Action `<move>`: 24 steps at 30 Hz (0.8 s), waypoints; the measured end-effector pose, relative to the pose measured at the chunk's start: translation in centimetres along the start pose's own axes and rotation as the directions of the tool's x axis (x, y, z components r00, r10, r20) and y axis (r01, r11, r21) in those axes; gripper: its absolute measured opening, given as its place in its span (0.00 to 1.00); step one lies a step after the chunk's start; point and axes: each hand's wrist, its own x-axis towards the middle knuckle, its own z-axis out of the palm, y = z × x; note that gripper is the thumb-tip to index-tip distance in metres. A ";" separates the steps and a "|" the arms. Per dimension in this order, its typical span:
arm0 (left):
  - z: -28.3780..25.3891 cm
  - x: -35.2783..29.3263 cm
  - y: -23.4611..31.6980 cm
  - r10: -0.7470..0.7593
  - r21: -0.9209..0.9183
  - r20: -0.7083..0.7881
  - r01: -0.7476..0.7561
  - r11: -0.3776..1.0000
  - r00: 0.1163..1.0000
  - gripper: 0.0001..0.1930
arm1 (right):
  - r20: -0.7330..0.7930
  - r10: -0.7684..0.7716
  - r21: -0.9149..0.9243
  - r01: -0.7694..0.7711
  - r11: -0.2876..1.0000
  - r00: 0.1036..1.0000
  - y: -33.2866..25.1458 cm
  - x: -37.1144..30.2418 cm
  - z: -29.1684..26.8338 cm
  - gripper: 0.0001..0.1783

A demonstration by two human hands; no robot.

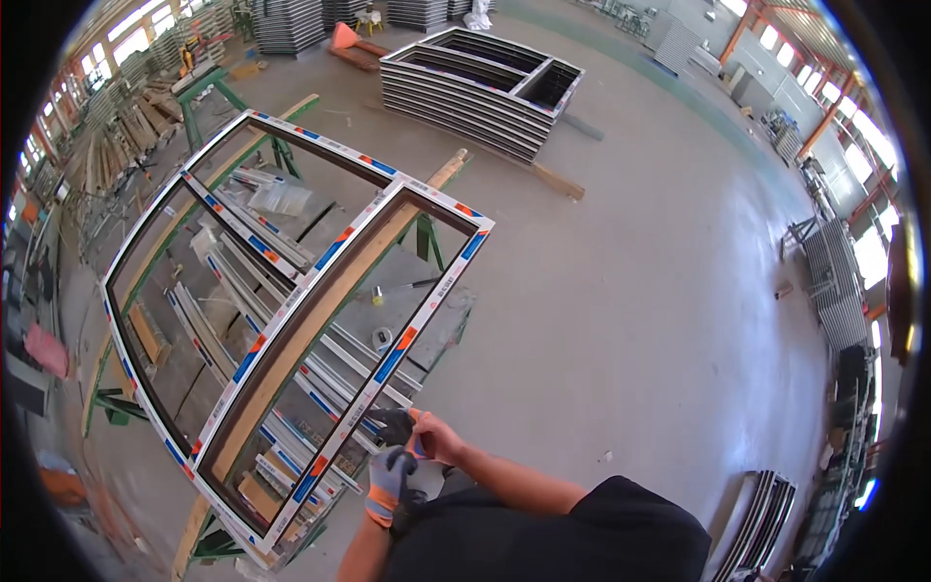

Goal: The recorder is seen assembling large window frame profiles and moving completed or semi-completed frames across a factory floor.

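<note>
Glove, dark grey with orange trim [394, 426], is lying at the fingers of the right hand [441, 441], whose back is showing bare. It is presumably behaving as a light, soft and limp item: its cuff is offering the best hold, while its finger ends are likely to be folding under a push. Its coating is probably giving good grip. The fingers of the left hand [390, 473], clad in a matching grey glove with an orange cuff [382, 502], are bending toward the right fingers from just below and to their left. Whether either set of fingers is closing on the loose glove, or the right fingers are partly entering it, is not showing clearly; the overlap is hiding their opening.

Just left of the fingers, a large rectangular white-and-brown frame with blue and orange film strips [392, 363] is resting on wooden beams [310, 339] over green metal trestles [424, 238]. Contact between frame and fingers cannot be confirmed. The frame is probably handling as stiff, bulky and fairly heavy, with smooth film inviting slip; opposite outer rails are likely providing the soundest holds, keeping load off the slim crossbars.
</note>
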 end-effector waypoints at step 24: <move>7.3 2.7 5.0 0.165 0.474 0.618 -0.532 0.702 0.769 0.13 | 0.032 0.099 0.009 -0.099 0.995 0.995 1.5 6.6 -6.6 0.31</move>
